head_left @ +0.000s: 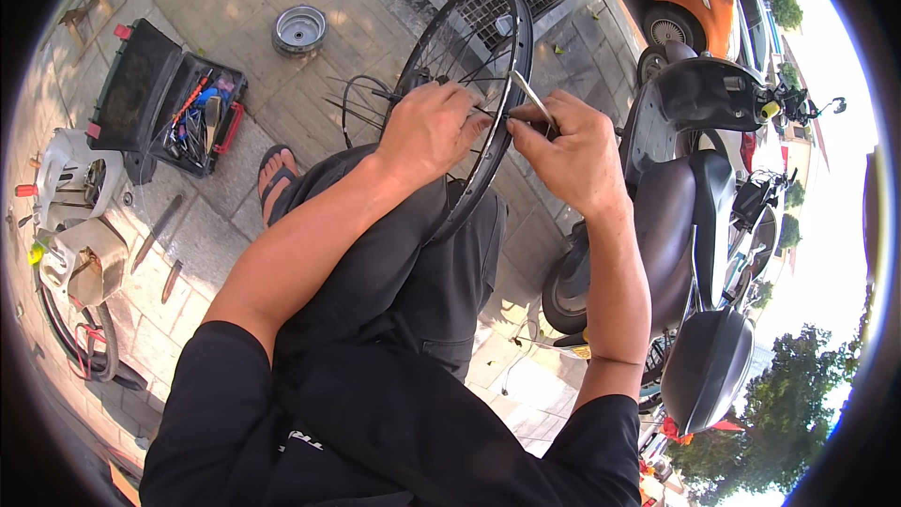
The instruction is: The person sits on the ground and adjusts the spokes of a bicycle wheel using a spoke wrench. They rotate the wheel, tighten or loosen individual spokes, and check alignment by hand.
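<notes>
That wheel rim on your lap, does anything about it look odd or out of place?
Yes. The black wheel rim has no tyre, and loose spokes splay out from its hub. Both hands, left and right, work at one spoke, the right with a small metal tool.

I see hard daylight, bright overall. Sun falls on both hands (507, 136), so knuckles and forearms glow warm, and a metal tool (532, 94) just above the right hand (574, 155) glints. Right of the hands the sky (835, 197) is blown out to plain white. Left of the hands the paving (235, 9) carries dappled leaf shadow. Below the hands the dark trousers (413, 253) lose most detail. Focus is sharp around the hands; the rim (507, 28) they touch reads crisp. Fisheye bending grows away from the hands, and a black vignette closes the corners.
</notes>
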`<control>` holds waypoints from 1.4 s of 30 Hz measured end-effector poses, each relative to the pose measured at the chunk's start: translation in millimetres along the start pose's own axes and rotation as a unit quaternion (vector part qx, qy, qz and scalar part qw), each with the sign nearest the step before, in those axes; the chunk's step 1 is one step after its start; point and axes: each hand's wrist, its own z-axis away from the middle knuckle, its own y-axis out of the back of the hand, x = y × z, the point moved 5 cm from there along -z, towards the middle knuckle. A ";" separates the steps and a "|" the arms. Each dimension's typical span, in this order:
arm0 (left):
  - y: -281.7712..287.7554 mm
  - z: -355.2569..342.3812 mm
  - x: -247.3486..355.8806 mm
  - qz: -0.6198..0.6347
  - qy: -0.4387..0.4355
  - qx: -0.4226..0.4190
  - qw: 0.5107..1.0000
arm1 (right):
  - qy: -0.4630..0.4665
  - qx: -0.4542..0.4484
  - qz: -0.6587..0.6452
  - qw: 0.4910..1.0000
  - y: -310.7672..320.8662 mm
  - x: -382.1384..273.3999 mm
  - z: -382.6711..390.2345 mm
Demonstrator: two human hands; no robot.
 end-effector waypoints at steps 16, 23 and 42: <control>2.0 0.4 -2.2 0.003 -0.014 0.003 1.000 | -0.005 -0.016 0.103 0.995 -6.1 -18.7 -3.6; -0.2 0.4 -3.5 0.011 -0.019 0.005 1.000 | -0.073 -0.033 0.016 0.997 -0.9 -15.4 -1.5; -5.9 1.0 -4.4 0.007 -0.037 -0.004 0.999 | 0.124 -0.015 0.248 0.961 -12.2 -32.9 1.2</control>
